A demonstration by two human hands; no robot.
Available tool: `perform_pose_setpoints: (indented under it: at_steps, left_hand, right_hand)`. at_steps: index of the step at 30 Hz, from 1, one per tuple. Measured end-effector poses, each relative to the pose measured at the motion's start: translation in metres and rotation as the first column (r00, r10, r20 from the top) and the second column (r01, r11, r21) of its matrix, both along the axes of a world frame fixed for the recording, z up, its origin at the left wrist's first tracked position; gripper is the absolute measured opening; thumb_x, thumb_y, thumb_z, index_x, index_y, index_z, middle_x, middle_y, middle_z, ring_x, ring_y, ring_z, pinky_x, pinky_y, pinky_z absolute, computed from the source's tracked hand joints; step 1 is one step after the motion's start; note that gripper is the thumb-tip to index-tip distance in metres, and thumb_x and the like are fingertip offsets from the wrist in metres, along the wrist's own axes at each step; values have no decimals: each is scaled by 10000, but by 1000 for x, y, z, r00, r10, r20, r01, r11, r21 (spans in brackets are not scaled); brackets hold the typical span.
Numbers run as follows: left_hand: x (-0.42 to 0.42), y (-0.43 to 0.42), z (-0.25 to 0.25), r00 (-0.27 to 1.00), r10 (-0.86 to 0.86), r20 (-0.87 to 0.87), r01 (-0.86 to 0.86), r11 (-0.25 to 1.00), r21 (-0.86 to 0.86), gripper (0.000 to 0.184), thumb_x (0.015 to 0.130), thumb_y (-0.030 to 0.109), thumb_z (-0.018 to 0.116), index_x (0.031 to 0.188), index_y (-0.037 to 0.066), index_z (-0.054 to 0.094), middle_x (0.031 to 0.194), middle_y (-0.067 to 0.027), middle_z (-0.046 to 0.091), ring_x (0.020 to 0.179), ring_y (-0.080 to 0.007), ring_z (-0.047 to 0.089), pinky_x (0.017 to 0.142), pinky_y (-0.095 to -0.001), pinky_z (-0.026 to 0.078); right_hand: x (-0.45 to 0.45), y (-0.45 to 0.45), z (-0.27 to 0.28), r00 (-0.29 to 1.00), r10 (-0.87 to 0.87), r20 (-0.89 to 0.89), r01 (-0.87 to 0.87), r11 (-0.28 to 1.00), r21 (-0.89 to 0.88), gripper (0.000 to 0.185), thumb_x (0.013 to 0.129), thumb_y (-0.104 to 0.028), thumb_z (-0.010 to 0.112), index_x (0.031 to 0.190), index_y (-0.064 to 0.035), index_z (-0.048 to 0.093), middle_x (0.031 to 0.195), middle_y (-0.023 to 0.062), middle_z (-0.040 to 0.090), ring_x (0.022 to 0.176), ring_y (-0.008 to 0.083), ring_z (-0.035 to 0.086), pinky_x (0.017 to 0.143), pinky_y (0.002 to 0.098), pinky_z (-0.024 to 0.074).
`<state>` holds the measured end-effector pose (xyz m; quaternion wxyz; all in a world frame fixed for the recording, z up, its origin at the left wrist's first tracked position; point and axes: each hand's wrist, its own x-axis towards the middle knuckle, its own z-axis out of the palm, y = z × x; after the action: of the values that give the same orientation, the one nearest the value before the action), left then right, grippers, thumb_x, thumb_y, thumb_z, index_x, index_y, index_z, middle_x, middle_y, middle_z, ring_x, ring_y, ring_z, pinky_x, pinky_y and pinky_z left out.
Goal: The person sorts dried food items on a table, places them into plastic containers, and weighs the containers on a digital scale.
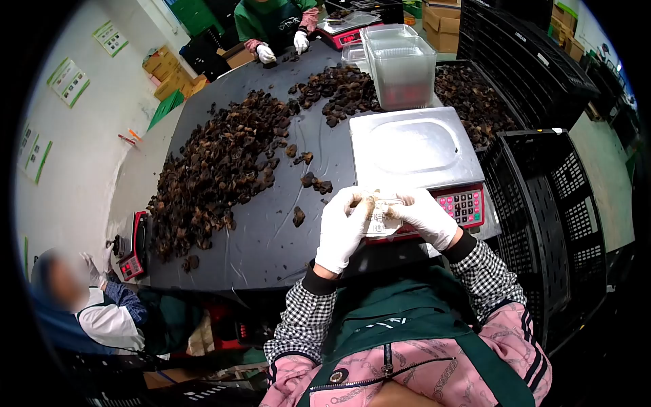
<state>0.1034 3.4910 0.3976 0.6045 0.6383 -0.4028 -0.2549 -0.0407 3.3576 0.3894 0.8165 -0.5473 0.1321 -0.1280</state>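
My left hand (pixel 341 229), in a white glove, pinches the left side of a small white printed paper (pixel 384 218). On the right side of the same paper, my right hand (pixel 427 216) is closed, also gloved in white. Both hands are over the front edge of a scale with a bare silver pan (pixel 413 146) and a red keypad panel (pixel 464 205). To the left on the dark table (pixel 271 234) lies a large heap of dark brown dried pieces (pixel 217 169), with a few loose pieces (pixel 317 183) near the scale.
Stacked clear plastic tubs (pixel 400 71) stand behind the scale. Black crates (pixel 549 210) are at the right, by another pile of dark pieces (pixel 471 102). A co-worker (pixel 278 27) works at the far end; another person (pixel 108 305) sits at the left beside a red scale (pixel 133 247).
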Motion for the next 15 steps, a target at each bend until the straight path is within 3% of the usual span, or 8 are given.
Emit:
perform_pose_setpoints:
  at_steps: [8,12,13,14,15]
  left_hand:
    - [-1,3,-3,966,14,-258,-5,999,32,176,986,73,611,1096,-51,668,958,-96,727,858,-104,666,766,-256,542]
    - [5,4,-17,987,99,-128,-101,995,-9,188,1017,103,579,1097,-35,678,984,-82,723,879,-112,666,799,-259,538]
    - [13,3,-24,984,147,-103,-151,988,-39,202,1032,122,567,1105,-25,684,1006,-74,722,897,-118,670,808,-255,536]
    - [17,5,-26,940,116,-320,-153,984,-95,209,1049,146,562,1094,-14,689,1001,-72,718,906,-127,676,803,-267,539]
    - [21,7,-27,958,139,-252,-173,978,-119,200,1045,146,569,1069,-14,686,974,-70,718,894,-133,673,801,-279,543]
  right_hand:
    - [-4,6,-15,999,48,3,-48,987,154,544,987,-350,686,1337,49,567,1142,81,694,994,161,677,872,316,568]
    - [-4,6,-34,997,33,70,-48,971,236,542,1006,-390,648,1321,45,576,1104,93,699,968,180,691,826,318,572]
    - [-6,7,-26,998,-10,67,-7,969,248,471,1030,-331,628,1304,49,589,1086,97,703,941,180,694,828,316,574]
    - [-7,9,-25,994,-106,31,97,973,211,427,1025,-279,635,1295,50,603,1101,88,704,957,165,686,842,302,565]
    - [-8,11,-24,980,-200,7,196,968,157,385,1020,-227,641,1287,50,617,1115,79,705,973,149,678,857,289,556]
